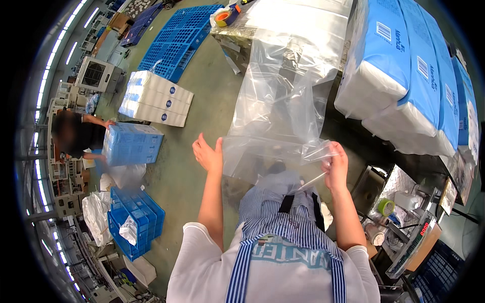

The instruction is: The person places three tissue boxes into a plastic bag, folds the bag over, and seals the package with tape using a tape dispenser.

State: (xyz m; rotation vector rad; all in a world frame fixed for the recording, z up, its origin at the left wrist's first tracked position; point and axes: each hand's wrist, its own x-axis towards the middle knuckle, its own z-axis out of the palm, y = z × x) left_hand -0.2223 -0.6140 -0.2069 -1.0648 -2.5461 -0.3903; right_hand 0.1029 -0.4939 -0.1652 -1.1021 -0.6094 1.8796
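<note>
R hand is pinched shut on the top edge of a big clear plastic bag, thumb and fingers together on the film near its R corner; L hand is up at the bag's L edge, palm open, fingers apart, touching or just beside the film, can't tell which, not clamped on anything. Bag hangs in front of the person btw both hands and runs up and away twd the table, where more clear film lies in a pile. Step in hand, as I read it: opening/spreading the bag mouth, w/ only one side gripped so far. Next move prob calls for the L hand to close on the opposite lip so the mouth can be pulled apart; the film is thin and slack, so a firm pinch at the edge matters more than force. Room: green floor to the L of the bag is open close by, good for swinging the L arm. To the R it's tight: stacked blue-and-white packs sit near the R hand, w/ a cluttered bench below them holding a green tape roll and small items. Further L, well apart: white bundled packs on the floor, a blue pallet beyond, blue crates lower L, and another person handling a blue pack. An orange tape roll sits on the far table edge.
</note>
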